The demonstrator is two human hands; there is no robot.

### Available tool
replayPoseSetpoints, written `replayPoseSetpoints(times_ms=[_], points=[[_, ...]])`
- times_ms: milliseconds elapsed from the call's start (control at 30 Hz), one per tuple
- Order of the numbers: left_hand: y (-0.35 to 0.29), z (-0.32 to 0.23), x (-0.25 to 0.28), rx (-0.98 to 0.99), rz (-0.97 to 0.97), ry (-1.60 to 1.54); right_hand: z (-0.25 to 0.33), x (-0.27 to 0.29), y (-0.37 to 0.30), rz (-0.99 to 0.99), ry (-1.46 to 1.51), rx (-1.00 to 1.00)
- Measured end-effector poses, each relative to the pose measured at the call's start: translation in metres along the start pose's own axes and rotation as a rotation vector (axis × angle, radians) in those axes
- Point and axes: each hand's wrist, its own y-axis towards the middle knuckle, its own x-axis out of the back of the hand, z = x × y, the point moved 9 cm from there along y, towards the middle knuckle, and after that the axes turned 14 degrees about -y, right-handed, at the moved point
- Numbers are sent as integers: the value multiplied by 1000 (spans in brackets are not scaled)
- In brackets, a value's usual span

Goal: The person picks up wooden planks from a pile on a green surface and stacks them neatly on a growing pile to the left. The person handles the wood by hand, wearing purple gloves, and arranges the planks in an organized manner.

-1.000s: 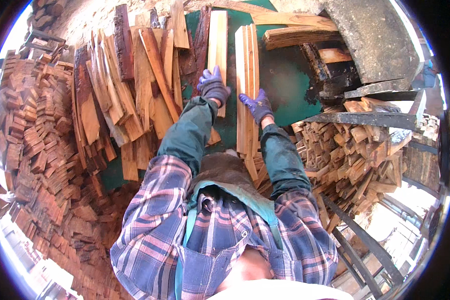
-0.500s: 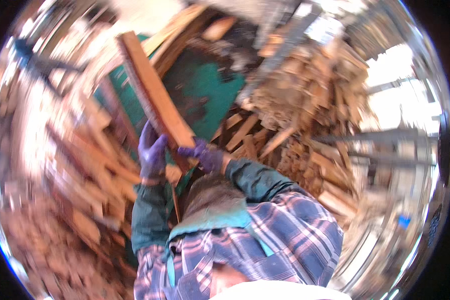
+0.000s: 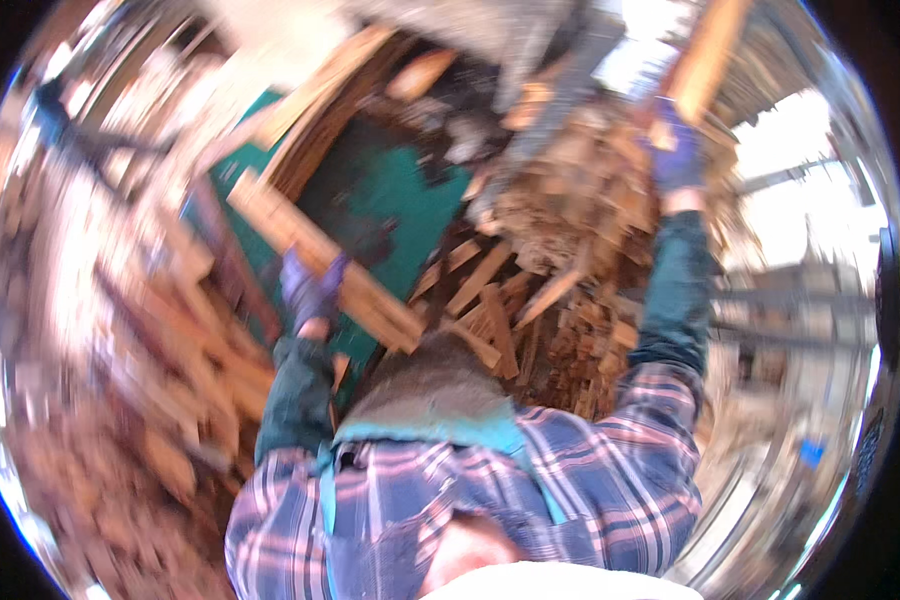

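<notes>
My left hand (image 3: 310,288), in a purple glove, grips a short pale wooden board (image 3: 325,265) from its near side. That board slants over a green surface (image 3: 390,200), its lower right end close to my dark apron (image 3: 430,385). My right hand (image 3: 676,152), gloved alike, is stretched far out to the right. It is closed on an orange-brown wooden plank (image 3: 712,60) that points up and away; motion smears its outline. Beyond the left hand's board, longer planks (image 3: 320,110) lie across the green surface.
A heap of split wood pieces (image 3: 580,200) rises on the right. More loose boards (image 3: 180,360) are piled on the left. A grey beam (image 3: 560,100) runs up from the heap. At the far left stands a dark blurred shape (image 3: 60,120).
The hands have parted. My right arm has swung far to the right and outward with a plank. My left hand now holds a shorter board in place of the long one.
</notes>
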Motion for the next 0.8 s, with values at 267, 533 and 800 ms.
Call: replayPoseSetpoints(times_ms=[267,533,800], points=[[-26,51,-50,92,-90,-717,53,-304,-218,1398,907,-342],[-69,58,21,384,-70,-82,201,-370,-452,1601,978,535],[-95,79,189,213,-70,-770,347,-347,-466,1411,751,1506]])
